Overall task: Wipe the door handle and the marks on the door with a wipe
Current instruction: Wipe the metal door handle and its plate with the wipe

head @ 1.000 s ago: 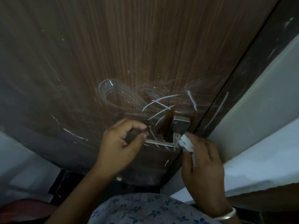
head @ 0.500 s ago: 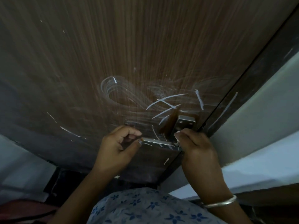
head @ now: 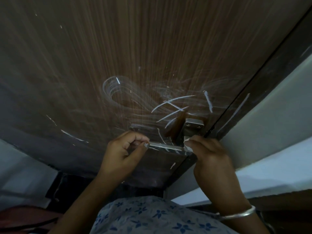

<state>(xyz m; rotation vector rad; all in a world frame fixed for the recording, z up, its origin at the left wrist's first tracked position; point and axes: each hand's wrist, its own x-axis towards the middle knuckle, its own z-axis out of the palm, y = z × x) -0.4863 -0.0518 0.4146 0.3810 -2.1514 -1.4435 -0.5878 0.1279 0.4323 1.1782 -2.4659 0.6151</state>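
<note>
A dark wood-grain door (head: 152,48) fills the view, with white chalk-like marks (head: 173,105) and pale smears around the handle. The metal lever handle (head: 167,147) runs left from its square plate (head: 193,125). My left hand (head: 123,152) pinches the lever's free left end between thumb and fingers. My right hand (head: 211,157) presses a small white wipe (head: 188,144) against the lever's right end, near the plate. Most of the wipe is hidden under my fingers. White streaks lie on the lever itself.
The dark door frame (head: 253,98) runs diagonally on the right, carrying a long white mark (head: 239,107), with a pale wall (head: 273,119) beyond it. A silver bangle (head: 239,215) sits on my right wrist. My blue floral sleeve (head: 152,217) fills the bottom.
My right hand has risen from below the handle and brought the wipe onto the lever's right end. My left hand has shifted slightly and stayed on the lever's left end.
</note>
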